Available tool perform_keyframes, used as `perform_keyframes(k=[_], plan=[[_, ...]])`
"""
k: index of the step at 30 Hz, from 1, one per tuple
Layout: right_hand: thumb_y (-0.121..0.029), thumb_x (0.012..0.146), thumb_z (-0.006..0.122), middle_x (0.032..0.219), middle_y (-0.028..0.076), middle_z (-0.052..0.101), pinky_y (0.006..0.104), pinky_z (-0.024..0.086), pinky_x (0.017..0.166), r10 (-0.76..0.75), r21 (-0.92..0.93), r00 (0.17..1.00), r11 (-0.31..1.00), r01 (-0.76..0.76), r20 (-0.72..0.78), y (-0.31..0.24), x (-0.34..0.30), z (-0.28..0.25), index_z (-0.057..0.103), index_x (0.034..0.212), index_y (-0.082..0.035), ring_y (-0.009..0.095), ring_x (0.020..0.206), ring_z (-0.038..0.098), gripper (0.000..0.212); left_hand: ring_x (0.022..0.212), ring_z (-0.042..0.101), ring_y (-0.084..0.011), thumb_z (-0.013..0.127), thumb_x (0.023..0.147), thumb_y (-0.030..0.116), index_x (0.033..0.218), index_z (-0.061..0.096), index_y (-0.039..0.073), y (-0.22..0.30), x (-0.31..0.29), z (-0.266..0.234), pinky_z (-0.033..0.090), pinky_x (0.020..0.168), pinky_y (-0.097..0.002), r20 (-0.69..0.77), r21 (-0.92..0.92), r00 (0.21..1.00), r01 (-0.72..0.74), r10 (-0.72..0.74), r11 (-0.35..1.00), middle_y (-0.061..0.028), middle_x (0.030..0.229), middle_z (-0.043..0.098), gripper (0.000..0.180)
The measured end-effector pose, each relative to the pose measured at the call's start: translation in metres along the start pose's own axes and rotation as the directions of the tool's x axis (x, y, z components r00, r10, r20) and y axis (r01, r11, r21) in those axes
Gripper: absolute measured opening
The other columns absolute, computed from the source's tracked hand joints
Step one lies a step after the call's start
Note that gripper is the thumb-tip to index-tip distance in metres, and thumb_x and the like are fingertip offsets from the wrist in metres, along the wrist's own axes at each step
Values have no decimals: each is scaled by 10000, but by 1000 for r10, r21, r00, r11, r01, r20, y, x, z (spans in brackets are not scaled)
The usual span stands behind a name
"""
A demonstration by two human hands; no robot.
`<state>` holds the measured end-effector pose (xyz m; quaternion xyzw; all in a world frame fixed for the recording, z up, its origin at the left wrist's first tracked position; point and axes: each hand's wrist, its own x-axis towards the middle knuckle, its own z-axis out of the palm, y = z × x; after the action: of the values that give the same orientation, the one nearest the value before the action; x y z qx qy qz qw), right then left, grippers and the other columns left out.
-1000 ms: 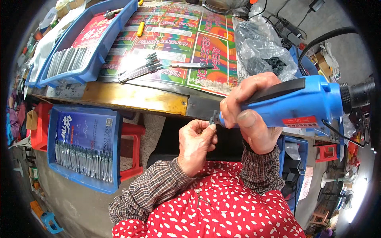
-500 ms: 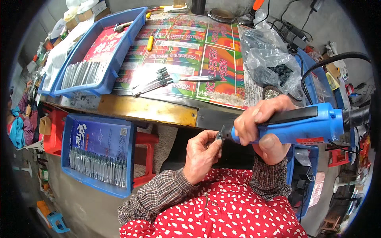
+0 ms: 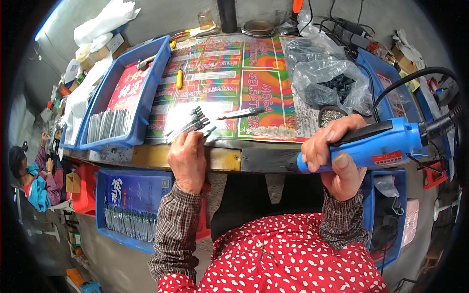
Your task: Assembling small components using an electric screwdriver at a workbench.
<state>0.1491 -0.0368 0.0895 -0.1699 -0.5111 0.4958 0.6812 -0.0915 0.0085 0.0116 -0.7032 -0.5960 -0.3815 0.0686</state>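
My right hand (image 3: 337, 151) is wrapped round a blue electric screwdriver (image 3: 381, 141) with a black lever, its nose pointing left. A thick black cable runs from its rear end. Out over the table's front edge, my left hand (image 3: 187, 161) is closed, fingers pinched on a slim silver piece with a dark end (image 3: 210, 131) that pokes out past the fingertips. Right beside it lies a bundle of similar dark-ended silver pieces (image 3: 197, 117). To their right, a few more such pieces (image 3: 240, 114) lie together.
A blue crate (image 3: 146, 115) with silver strips stands back left; another (image 3: 101, 222) with rows of dark-ended pieces sits below. A yellow-handled tool (image 3: 179, 79) lies on the table. A plastic bag of dark parts (image 3: 317, 68) and a bowl of screws (image 3: 332, 115) are right. A person (image 3: 41, 180) sits far left.
My left hand has moved from the screwdriver's tip, forward and left to the bundle on the table. The right hand keeps its hold on the screwdriver. The view has shifted.
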Motion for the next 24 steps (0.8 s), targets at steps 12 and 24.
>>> perform_keyframes(k=[12,24], plan=[[-251,769,671,634,62,476,318,416,548,-25,-135,994,991,11,-108,-2,1,-16,405,918,-47,154,519,492,367,771,558,-263,589,732,70,820,625,104,-9,21,11,445,660,-366,-2,265,988,-149,155,953,-82,767,571,101],[-55,752,660,702,86,516,285,456,528,-138,-121,981,985,121,-138,2,0,-33,402,956,-17,146,582,529,331,837,550,-289,656,674,98,855,621,71,54,52,62,426,729,-384,174,26,936,-315,306,949,-87,827,583,186]])
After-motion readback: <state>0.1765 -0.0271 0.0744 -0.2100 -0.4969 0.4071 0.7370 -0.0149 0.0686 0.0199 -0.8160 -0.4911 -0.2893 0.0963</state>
